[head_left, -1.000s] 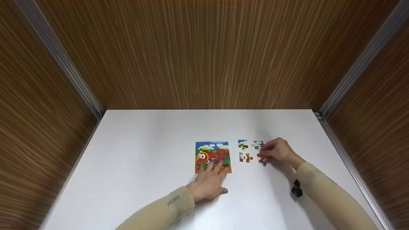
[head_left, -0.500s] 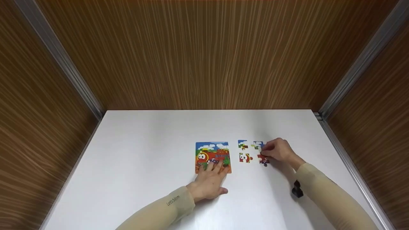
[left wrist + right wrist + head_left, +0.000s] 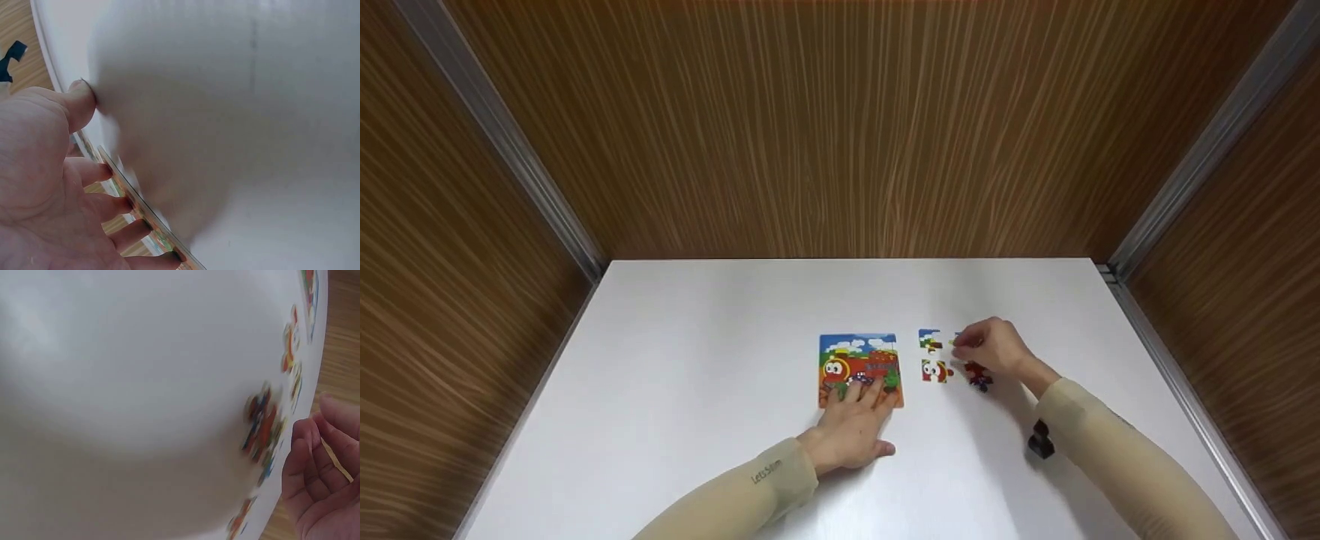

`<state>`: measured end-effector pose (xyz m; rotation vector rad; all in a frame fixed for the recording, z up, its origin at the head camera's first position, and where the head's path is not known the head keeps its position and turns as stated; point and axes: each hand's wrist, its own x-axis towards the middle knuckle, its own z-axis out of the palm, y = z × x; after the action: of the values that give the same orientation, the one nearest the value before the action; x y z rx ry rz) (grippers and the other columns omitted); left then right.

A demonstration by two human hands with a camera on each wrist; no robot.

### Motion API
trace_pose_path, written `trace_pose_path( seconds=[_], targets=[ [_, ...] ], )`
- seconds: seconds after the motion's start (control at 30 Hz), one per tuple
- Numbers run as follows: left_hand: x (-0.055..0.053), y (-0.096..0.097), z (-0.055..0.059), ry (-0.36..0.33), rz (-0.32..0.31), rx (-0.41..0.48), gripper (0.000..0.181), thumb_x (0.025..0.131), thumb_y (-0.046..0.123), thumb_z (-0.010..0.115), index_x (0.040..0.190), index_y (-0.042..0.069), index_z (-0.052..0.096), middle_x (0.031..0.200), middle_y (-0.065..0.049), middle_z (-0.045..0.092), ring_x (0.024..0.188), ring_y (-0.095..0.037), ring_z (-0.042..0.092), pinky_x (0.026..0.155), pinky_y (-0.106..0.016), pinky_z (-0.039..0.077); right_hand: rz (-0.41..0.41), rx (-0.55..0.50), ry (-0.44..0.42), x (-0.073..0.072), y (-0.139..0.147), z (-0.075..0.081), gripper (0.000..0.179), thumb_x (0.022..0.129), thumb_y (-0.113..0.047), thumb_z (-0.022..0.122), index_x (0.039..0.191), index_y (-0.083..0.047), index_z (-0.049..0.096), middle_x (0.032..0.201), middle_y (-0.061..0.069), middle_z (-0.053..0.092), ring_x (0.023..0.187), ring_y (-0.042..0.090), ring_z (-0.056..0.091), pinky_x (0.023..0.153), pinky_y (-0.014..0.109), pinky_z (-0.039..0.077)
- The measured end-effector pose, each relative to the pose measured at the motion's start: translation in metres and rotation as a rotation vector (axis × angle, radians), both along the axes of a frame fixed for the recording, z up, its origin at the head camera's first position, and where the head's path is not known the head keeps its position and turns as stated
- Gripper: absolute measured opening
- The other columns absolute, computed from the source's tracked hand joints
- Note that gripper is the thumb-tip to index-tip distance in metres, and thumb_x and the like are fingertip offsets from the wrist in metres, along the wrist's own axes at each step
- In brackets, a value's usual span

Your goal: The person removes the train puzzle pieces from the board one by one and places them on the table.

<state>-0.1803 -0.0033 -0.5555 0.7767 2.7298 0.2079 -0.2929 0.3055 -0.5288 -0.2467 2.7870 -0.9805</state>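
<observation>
My left hand (image 3: pixel 851 431) lies with spread fingers on the lower part of a square picture puzzle (image 3: pixel 859 360) with a red train. In the left wrist view its fingertips touch the puzzle (image 3: pixel 149 214) near the edge. Over the loose puzzle pieces, my right hand (image 3: pixel 997 349) has its thumb and fingertips together. It covers most of the upper right piece. Whether anything is pinched is hidden. A sky piece (image 3: pixel 930 339), an eye piece (image 3: pixel 934 370) and a red piece (image 3: pixel 979 377) lie around it. The right wrist view shows the right hand (image 3: pixel 326 472) beside several pieces.
The white table (image 3: pixel 697 360) ends at a wood-grain back wall (image 3: pixel 840 127), with similar side walls (image 3: pixel 450 285). A small black device (image 3: pixel 1041 439) shows beside the right sleeve. An orange piece (image 3: pixel 242 517) lies below the others in the right wrist view.
My right hand has moved a little left and now covers most of the upper right piece. The black device shifted left with that arm. My left hand has stayed in place.
</observation>
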Motion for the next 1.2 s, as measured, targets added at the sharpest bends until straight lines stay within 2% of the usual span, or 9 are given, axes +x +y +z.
trace_pose_path(
  seconds=[0.2, 0.43, 0.57, 0.7, 0.8, 0.9, 1.03, 1.2],
  targets=[
    [0.001, 0.000, 0.000, -0.020, -0.001, 0.014, 0.087, 0.107, 0.061, 0.068, 0.178, 0.026, 0.034, 0.190, -0.010, 0.024, 0.173, -0.043, 0.030, 0.134, -0.074, 0.033, 0.050, -0.030, 0.016, -0.001, -0.019, 0.005, 0.028, 0.100, -0.017, 0.084, 0.122, -0.001, 0.083, 0.109, 0.016, 0.083, 0.088, 0.018, 0.073, 0.071, 0.024, 0.057],
    [0.000, -0.001, 0.000, -0.011, -0.001, 0.001, 0.086, 0.107, 0.062, 0.067, 0.178, 0.025, 0.035, 0.190, -0.010, 0.025, 0.172, -0.042, 0.031, 0.134, -0.073, 0.034, 0.137, -0.058, 0.027, -0.004, -0.045, 0.006, 0.035, 0.098, -0.017, 0.086, 0.128, 0.001, 0.081, 0.113, 0.016, 0.084, 0.091, 0.019, 0.076, 0.071, 0.024, 0.059],
    [0.000, 0.000, 0.000, -0.016, 0.002, -0.001, 0.086, 0.107, 0.062, 0.067, 0.178, 0.025, 0.035, 0.190, -0.009, 0.024, 0.172, -0.040, 0.031, 0.134, -0.073, 0.034, 0.191, -0.038, 0.015, -0.003, -0.061, 0.002, 0.037, 0.096, -0.015, 0.089, 0.129, 0.000, 0.081, 0.116, 0.015, 0.084, 0.096, 0.022, 0.079, 0.078, 0.028, 0.063],
    [0.001, 0.000, 0.001, -0.032, 0.011, -0.007, 0.087, 0.107, 0.063, 0.066, 0.179, 0.026, 0.033, 0.190, -0.008, 0.023, 0.173, -0.040, 0.029, 0.135, -0.072, 0.032, 0.229, -0.016, -0.016, -0.002, -0.075, -0.001, 0.039, 0.094, -0.013, 0.090, 0.130, -0.003, 0.081, 0.120, 0.015, 0.084, 0.101, 0.025, 0.081, 0.087, 0.037, 0.068],
    [0.001, 0.001, 0.001, -0.040, 0.016, -0.011, 0.088, 0.107, 0.064, 0.066, 0.179, 0.026, 0.032, 0.191, -0.007, 0.022, 0.174, -0.040, 0.028, 0.136, -0.073, 0.032, 0.230, -0.017, -0.044, -0.002, -0.084, -0.003, 0.038, 0.094, -0.012, 0.090, 0.130, -0.005, 0.082, 0.123, 0.015, 0.084, 0.105, 0.025, 0.080, 0.092, 0.042, 0.068],
    [0.001, 0.001, 0.002, -0.042, 0.017, -0.017, 0.088, 0.108, 0.064, 0.065, 0.179, 0.025, 0.033, 0.191, -0.007, 0.022, 0.174, -0.040, 0.027, 0.136, -0.073, 0.032, 0.235, -0.012, -0.052, -0.003, -0.092, -0.004, 0.036, 0.094, -0.011, 0.090, 0.129, -0.006, 0.082, 0.125, 0.013, 0.083, 0.105, 0.023, 0.078, 0.092, 0.042, 0.067],
    [0.001, 0.000, 0.002, -0.028, 0.008, -0.025, 0.088, 0.108, 0.065, 0.065, 0.179, 0.025, 0.033, 0.191, -0.008, 0.022, 0.173, -0.039, 0.028, 0.135, -0.072, 0.034, 0.277, 0.020, -0.023, -0.004, -0.099, -0.006, 0.036, 0.094, -0.010, 0.091, 0.128, -0.007, 0.083, 0.126, 0.013, 0.084, 0.100, 0.020, 0.074, 0.088, 0.038, 0.065],
    [0.000, -0.001, 0.002, -0.015, 0.002, -0.020, 0.089, 0.108, 0.064, 0.065, 0.179, 0.024, 0.032, 0.191, -0.008, 0.022, 0.172, -0.038, 0.029, 0.135, -0.072, 0.034, 0.334, 0.078, 0.049, -0.002, -0.107, -0.008, 0.034, 0.094, -0.008, 0.090, 0.127, -0.007, 0.084, 0.121, 0.011, 0.085, 0.100, 0.021, 0.074, 0.093, 0.044, 0.065]
  ],
)
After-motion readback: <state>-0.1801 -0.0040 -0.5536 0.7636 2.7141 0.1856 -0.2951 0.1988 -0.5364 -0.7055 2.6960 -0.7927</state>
